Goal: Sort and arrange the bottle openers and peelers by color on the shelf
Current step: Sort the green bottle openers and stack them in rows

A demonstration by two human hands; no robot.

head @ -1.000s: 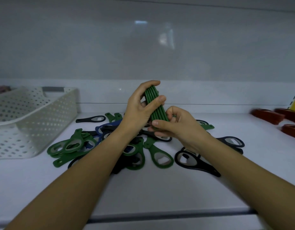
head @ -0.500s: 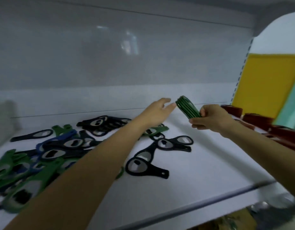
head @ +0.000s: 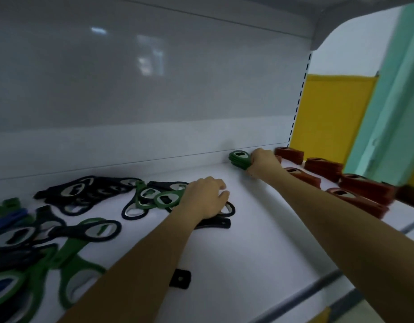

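The right hand (head: pixel 263 163) reaches to the far side of the white shelf (head: pixel 252 243), at about 1 o'clock from the middle of the view. Its fingers are curled round a stack of green bottle openers (head: pixel 239 159), gripping it by the handle ends. The stack lies flat, ring ends pointing to 9 o'clock, close to the foot of the grey back panel (head: pixel 154 89); whether its underside touches the shelf cannot be told.

From that hand, at 3 to 4 o'clock, several stacks of red bottle openers (head: pixel 364 188) lie in rows on the right end of the shelf, the nearest just beside the right wrist.

The left hand (head: pixel 206 198) is near the middle of the view, knuckles up. Its fingers (head: pixel 218 184) are bent down over a black bottle opener (head: pixel 228 209) whose ring shows at the hand's 4 o'clock. Whether the fingers actually grip it or only rest on it cannot be told. Two loose green bottle openers (head: pixel 165 199) lie touching the hand at its 9 o'clock.

Further toward 8 and 9 o'clock spreads a mixed heap (head: pixel 68 231) of black, blue and green openers, lying across one another and blurred near the left edge. A black handle end (head: pixel 180 278) sticks out from beneath the left forearm at 6 o'clock.

Beyond the shelf's right upright, at 2 o'clock, stands a yellow panel (head: pixel 329 113).
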